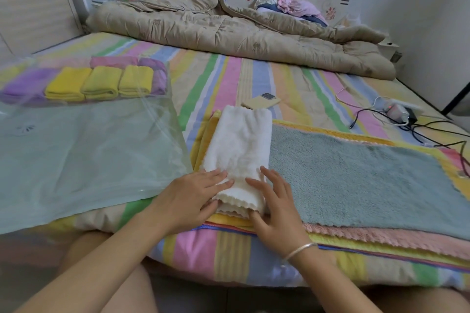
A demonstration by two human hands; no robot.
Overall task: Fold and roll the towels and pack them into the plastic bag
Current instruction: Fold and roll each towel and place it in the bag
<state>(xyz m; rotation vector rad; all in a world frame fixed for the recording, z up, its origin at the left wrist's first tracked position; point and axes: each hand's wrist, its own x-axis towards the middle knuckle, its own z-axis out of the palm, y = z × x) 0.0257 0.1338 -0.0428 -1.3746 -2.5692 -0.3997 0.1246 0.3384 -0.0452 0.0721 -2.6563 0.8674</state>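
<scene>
The white towel (239,150), folded into a long narrow strip, lies at the left end of a flat stack of towels, on top of the grey-blue towel (356,180), at the near edge of the bed (229,76); the left hand (193,195) rests on its near end with fingers straight and close together, thumb against the near corner; the right hand (274,208), a bracelet (300,249) on its wrist, has fingers slightly spread on top and its thumb tucked under the scalloped hem, pinching that end; to the left lies the clear plastic bag (84,150), with rolled yellow towels (101,82) and purple ones at its far end; beyond are a phone (262,101), cables (396,114) and a beige quilt (229,33).
</scene>
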